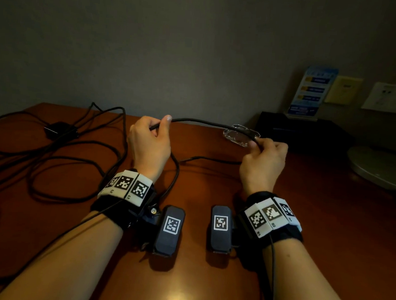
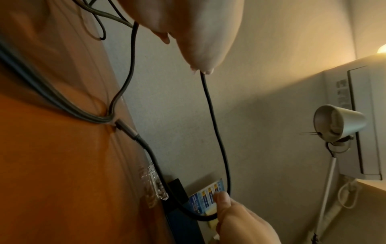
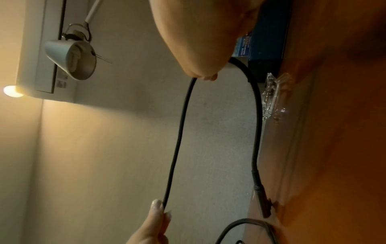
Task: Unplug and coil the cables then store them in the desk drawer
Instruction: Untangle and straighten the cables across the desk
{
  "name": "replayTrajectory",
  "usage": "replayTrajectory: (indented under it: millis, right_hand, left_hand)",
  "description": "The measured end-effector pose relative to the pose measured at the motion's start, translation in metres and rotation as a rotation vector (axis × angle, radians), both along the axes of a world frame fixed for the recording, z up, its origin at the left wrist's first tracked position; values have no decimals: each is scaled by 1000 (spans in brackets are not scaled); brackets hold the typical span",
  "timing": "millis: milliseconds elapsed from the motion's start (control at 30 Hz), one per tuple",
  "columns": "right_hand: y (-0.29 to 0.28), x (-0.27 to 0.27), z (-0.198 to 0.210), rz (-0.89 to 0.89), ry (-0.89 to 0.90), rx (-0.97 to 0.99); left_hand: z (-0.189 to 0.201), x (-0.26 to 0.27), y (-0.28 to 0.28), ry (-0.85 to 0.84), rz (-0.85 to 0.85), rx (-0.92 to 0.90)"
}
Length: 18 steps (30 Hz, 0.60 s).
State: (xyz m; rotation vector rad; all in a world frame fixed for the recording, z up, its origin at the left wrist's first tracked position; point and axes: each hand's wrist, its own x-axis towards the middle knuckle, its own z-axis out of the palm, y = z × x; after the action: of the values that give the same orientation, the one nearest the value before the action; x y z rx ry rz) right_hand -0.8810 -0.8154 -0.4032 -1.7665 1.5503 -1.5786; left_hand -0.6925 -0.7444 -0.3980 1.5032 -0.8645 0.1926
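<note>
The desk (image 1: pixel 315 226) is viewed downward from the head; close, sideways wrist views share the cable (image 2: pixel 217 132) and lamp (image 3: pixel 71 57).

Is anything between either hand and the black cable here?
Nothing visible: the left hand and right hand both pinch the black cable directly, a span stretched between them above the desk. No drawer is in view.

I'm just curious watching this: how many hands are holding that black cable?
2. The left hand pinches the cable on the left; the right hand pinches it on the right, above the desk.
</note>
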Motion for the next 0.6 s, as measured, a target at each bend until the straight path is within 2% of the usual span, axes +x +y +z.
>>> replayTrajectory:
  millis: [100,233,333,467,600]
  right_hand:
    - [5,0,4,-26,9,49]
    - [14,-1,9,-145,82,161]
    - [13,-1,10,-154,29,195]
    - [5,0,5,-114,-95,91]
    - [1,1,3,-57,-130,-95]
  left_hand:
    - [-2,3,-1,16,7,-14]
    - [-1,6,-1,30,33,-61]
    - [0,9,-1,70,43,-83]
    - [1,12,0,109,73,-89]
    - [0,15,1,124,112,-72]
